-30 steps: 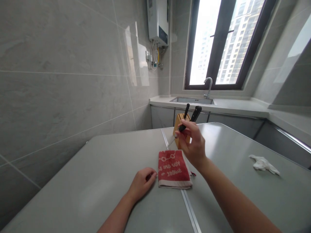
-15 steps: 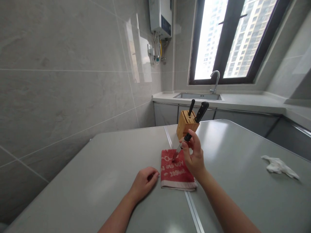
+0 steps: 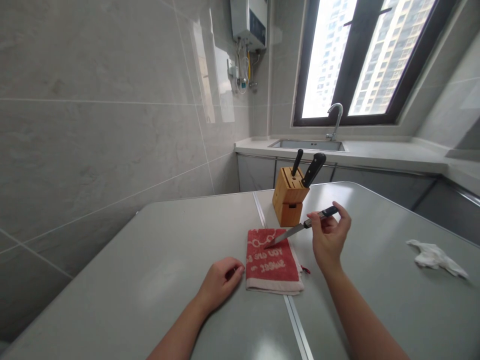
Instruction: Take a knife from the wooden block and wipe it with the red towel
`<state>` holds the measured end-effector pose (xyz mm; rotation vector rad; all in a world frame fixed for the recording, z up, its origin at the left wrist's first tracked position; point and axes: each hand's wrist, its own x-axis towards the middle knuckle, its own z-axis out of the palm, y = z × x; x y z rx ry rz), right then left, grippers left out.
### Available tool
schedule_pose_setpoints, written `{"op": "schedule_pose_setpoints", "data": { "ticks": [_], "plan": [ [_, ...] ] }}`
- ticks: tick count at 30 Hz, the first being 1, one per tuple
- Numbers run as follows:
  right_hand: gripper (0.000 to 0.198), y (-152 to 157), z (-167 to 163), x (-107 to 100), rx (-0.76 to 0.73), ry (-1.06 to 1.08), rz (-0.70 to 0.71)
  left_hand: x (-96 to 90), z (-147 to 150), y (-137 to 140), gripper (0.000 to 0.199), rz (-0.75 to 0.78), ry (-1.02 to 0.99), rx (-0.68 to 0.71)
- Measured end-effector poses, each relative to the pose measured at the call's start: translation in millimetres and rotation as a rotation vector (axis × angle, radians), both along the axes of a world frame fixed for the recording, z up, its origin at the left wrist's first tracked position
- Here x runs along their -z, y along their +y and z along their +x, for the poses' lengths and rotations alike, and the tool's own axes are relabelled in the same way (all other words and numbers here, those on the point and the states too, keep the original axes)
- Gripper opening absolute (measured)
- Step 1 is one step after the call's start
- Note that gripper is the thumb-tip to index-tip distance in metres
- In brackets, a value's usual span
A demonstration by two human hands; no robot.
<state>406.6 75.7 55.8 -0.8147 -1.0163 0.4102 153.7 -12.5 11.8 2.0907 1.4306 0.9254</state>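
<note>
My right hand (image 3: 332, 235) grips the black handle of a kitchen knife (image 3: 294, 231) with its fingers. The blade slants down to the left, its tip over the upper part of a folded red towel (image 3: 267, 270) with white lettering and a white edge. I cannot tell whether the tip presses on the cloth. Beside the towel's left edge my left hand (image 3: 222, 281) rests on the table, fingers curled in, with nothing visible in them. Just beyond the towel stands a wooden knife block (image 3: 288, 195) holding two black-handled knives.
A crumpled white cloth (image 3: 437, 259) lies on the right of the grey table (image 3: 180, 240). A metal strip (image 3: 298, 325) runs across the tabletop. Behind are a counter with a sink (image 3: 311, 145) and faucet (image 3: 337, 117). A tiled wall borders the left.
My right hand has moved right and tilted the knife from steep to a lower slant, its tip staying over the towel. My left hand has hardly moved.
</note>
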Motion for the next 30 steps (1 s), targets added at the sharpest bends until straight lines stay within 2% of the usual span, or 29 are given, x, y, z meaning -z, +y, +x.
{"op": "schedule_pose_setpoints", "data": {
  "ticks": [11, 15, 25, 30],
  "plan": [
    [0.066, 25.7, 17.5, 25.5, 0.029, 0.324, -0.120, -0.9, 0.7, -0.6, 0.029, 0.004, 0.026, -0.002],
    [0.070, 30.7, 22.8, 31.9, -0.016, 0.409, -0.158, -0.8, 0.6, -1.2, 0.029, -0.003, 0.018, -0.002],
    [0.066, 31.3, 24.7, 36.5, -0.085, 0.518, -0.271, -1.7, 1.1, -1.2, 0.031, -0.008, 0.015, 0.006],
    [0.067, 33.2, 26.1, 38.9, -0.089, 0.544, -0.274, -1.7, 1.2, -1.4, 0.029, -0.010, 0.023, 0.013]
  ]
}}
